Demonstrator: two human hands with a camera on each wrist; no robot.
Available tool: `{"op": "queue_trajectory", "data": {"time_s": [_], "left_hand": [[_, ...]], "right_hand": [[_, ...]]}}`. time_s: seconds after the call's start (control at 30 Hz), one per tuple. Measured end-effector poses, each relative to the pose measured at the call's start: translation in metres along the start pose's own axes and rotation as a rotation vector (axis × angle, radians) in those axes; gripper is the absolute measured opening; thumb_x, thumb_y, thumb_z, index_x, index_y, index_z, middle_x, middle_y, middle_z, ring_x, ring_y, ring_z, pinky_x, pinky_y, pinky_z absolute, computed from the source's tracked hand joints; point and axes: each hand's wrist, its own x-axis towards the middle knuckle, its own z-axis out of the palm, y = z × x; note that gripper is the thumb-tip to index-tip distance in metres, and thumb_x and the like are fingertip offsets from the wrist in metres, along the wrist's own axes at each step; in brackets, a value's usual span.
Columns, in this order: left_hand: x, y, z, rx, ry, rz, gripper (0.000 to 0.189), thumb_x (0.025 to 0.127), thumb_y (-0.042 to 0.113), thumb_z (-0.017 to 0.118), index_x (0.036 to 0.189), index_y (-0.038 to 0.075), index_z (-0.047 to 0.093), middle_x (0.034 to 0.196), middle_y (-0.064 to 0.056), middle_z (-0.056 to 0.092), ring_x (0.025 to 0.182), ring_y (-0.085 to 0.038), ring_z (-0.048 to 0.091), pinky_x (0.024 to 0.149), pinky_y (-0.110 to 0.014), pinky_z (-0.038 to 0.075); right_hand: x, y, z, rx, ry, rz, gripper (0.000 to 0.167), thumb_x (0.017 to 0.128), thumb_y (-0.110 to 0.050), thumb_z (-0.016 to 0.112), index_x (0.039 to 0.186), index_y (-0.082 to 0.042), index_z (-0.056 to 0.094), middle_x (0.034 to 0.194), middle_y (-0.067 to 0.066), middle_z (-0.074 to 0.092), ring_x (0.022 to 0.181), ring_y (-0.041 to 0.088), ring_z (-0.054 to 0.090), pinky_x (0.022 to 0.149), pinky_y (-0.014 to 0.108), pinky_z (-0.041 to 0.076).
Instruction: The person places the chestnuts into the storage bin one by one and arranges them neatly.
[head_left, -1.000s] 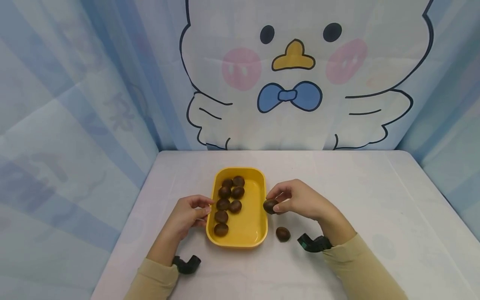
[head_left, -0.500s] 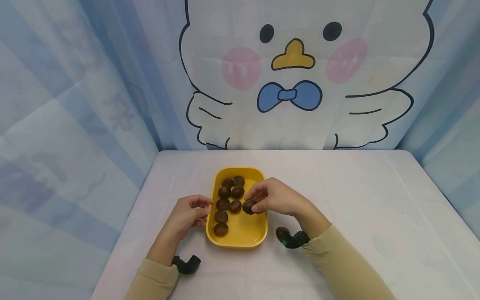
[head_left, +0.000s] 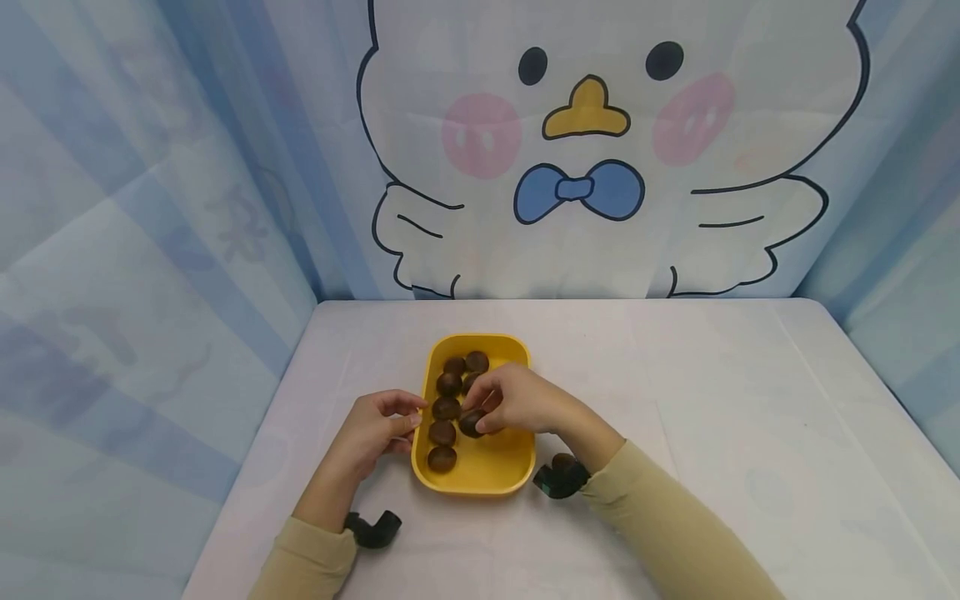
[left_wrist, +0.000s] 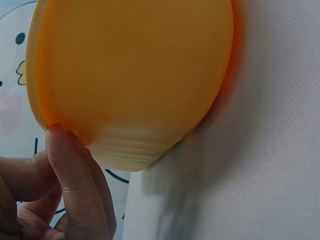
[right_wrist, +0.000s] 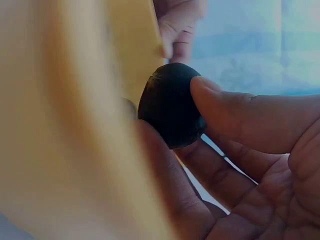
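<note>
My right hand (head_left: pixel 517 402) pinches a chestnut (head_left: pixel 471 423) between thumb and fingers over the yellow tray (head_left: pixel 495 472). In the right wrist view this chestnut (right_wrist: pixel 171 106) looks dark and rounded, with the thumb (right_wrist: pixel 245 116) against one side. Several more glossy brown chestnuts lie along the tray's left side, such as the lowest chestnut (head_left: pixel 442 459); my right hand partly hides others. My left hand (head_left: pixel 375 427) holds the tray's left rim with its fingertips. The left wrist view shows those fingers (left_wrist: pixel 72 180) at the tray's edge, beside its outer wall (left_wrist: pixel 135 75).
One loose chestnut (head_left: pixel 562 460) lies on the white table (head_left: pixel 720 400) to the right of the tray, partly hidden by the right wrist's black camera strap (head_left: pixel 561 479). A printed cloth backdrop (head_left: pixel 577 258) stands behind the table, with blue curtains at the sides.
My right hand has moved left with the chestnut, from beside the tray's right rim to over its middle, beside the other chestnuts. My left hand has stayed at the left rim.
</note>
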Motion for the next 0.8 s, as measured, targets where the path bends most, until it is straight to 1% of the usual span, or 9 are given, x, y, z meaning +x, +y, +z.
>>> {"op": "queue_trajectory", "data": {"time_s": [0.13,0.27,0.37,0.53,0.67,0.8], "left_hand": [[0.001,-0.001,-0.001,-0.01,-0.003,-0.003,0.022,0.098,-0.001,0.072,0.119,0.003,0.077,0.098,-0.008,0.067,0.07,-0.019,0.064,0.06,-0.025,0.061],[0.002,-0.001,-0.001,-0.012,-0.005,-0.002,0.022,0.097,-0.001,0.072,0.119,0.003,0.077,0.096,-0.008,0.067,0.069,-0.018,0.064,0.06,-0.026,0.062],[0.002,-0.002,0.0,-0.012,-0.007,0.002,0.023,0.097,0.0,0.073,0.12,0.003,0.077,0.097,-0.008,0.068,0.069,-0.018,0.064,0.061,-0.026,0.062],[0.0,-0.001,0.001,-0.012,-0.006,0.002,0.023,0.098,0.0,0.072,0.12,0.003,0.077,0.098,-0.008,0.067,0.069,-0.018,0.064,0.061,-0.026,0.062],[0.0,0.0,0.0,-0.013,-0.004,0.004,0.023,0.098,0.0,0.072,0.12,0.003,0.077,0.097,-0.008,0.067,0.069,-0.018,0.063,0.06,-0.026,0.061],[0.0,0.0,0.0,-0.011,-0.008,0.012,0.023,0.098,0.0,0.071,0.121,0.002,0.076,0.097,-0.009,0.068,0.068,-0.018,0.063,0.06,-0.025,0.061]], "right_hand": [[0.005,0.001,0.006,-0.025,-0.002,-0.001,0.021,0.087,-0.006,0.087,0.103,-0.02,0.082,0.096,-0.003,0.077,0.086,0.019,0.069,0.076,0.03,0.063],[0.009,0.001,0.011,-0.087,0.01,0.022,0.021,0.087,-0.009,0.089,0.101,-0.022,0.081,0.095,-0.005,0.075,0.086,0.018,0.067,0.076,0.029,0.061],[0.011,0.0,0.013,-0.131,0.011,0.031,0.021,0.086,-0.008,0.089,0.099,-0.022,0.081,0.095,-0.006,0.074,0.088,0.015,0.067,0.078,0.029,0.06],[0.013,0.0,0.015,-0.17,0.009,0.026,0.022,0.084,-0.005,0.09,0.097,-0.021,0.082,0.095,-0.006,0.075,0.088,0.012,0.067,0.079,0.028,0.06],[0.015,0.002,0.017,-0.204,0.018,0.015,0.022,0.083,-0.006,0.09,0.095,-0.023,0.082,0.094,-0.008,0.075,0.088,0.012,0.066,0.081,0.03,0.06],[0.017,0.003,0.021,-0.261,0.03,-0.007,0.021,0.083,-0.007,0.09,0.095,-0.022,0.082,0.093,-0.008,0.076,0.087,0.011,0.065,0.084,0.033,0.06]]}}
